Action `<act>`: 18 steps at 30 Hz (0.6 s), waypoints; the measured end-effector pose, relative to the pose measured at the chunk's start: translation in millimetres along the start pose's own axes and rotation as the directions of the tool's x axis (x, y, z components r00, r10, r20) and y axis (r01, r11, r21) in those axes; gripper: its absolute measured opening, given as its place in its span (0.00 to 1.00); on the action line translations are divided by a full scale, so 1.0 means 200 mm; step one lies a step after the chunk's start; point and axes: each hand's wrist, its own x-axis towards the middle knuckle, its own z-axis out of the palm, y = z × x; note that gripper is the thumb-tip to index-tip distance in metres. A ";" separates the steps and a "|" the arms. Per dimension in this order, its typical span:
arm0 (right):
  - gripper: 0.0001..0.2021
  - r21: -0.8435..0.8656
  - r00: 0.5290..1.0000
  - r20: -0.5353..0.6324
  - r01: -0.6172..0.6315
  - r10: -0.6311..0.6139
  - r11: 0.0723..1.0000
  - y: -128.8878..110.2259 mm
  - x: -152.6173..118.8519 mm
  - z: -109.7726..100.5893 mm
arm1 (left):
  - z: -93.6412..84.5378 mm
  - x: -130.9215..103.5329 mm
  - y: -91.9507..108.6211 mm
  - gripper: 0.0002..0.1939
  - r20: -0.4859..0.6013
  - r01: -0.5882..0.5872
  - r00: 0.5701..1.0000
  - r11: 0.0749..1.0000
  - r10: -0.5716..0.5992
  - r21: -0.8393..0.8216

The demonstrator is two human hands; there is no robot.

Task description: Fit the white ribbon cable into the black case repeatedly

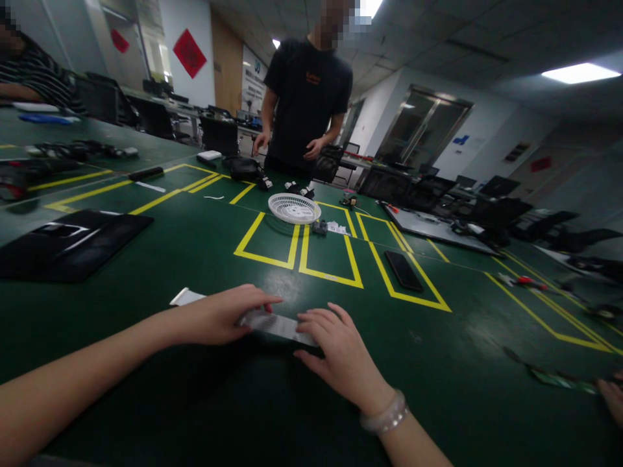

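Note:
A flat, silvery-grey strip is stretched between my hands, just above the green table in front of me. My left hand pinches its left part, thumb below and fingers above. Over the right end curl the fingers of my right hand, its thumb lower down; a clear bangle circles that wrist. Behind my left hand a white, flat piece with a pale edge sticks out. I cannot tell whether it belongs to the same strip, and its middle is hidden by the hand.
Yellow tape outlines mark the green table. A white round basket-like grille lies ahead, a black phone to the right, a black panel to the left. Across the table a person stands; another person's hand is at far right.

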 end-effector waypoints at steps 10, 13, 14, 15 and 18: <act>0.12 0.204 0.988 -0.086 -0.112 0.132 0.973 0.05 0.00 0.03 | -0.08 0.02 -0.07 0.39 -0.049 0.094 0.994 0.995 -0.094 0.011; 0.11 0.362 0.945 -0.135 -0.232 0.298 0.903 0.07 0.01 0.03 | -0.20 0.00 -0.23 0.39 -0.190 0.329 0.933 0.938 -0.305 0.110; 0.12 0.425 0.922 -0.143 -0.270 0.359 0.864 0.08 0.02 0.03 | -0.25 -0.02 -0.29 0.39 -0.244 0.428 0.890 0.889 -0.384 0.161; 0.14 0.488 0.897 -0.144 -0.303 0.418 0.819 0.09 0.02 0.02 | -0.30 -0.06 -0.35 0.39 -0.297 0.526 0.838 0.824 -0.458 0.212; 0.19 0.653 0.813 -0.120 -0.368 0.570 0.662 0.11 0.03 0.02 | -0.46 -0.20 -0.50 0.39 -0.456 0.766 0.638 0.572 -0.620 0.294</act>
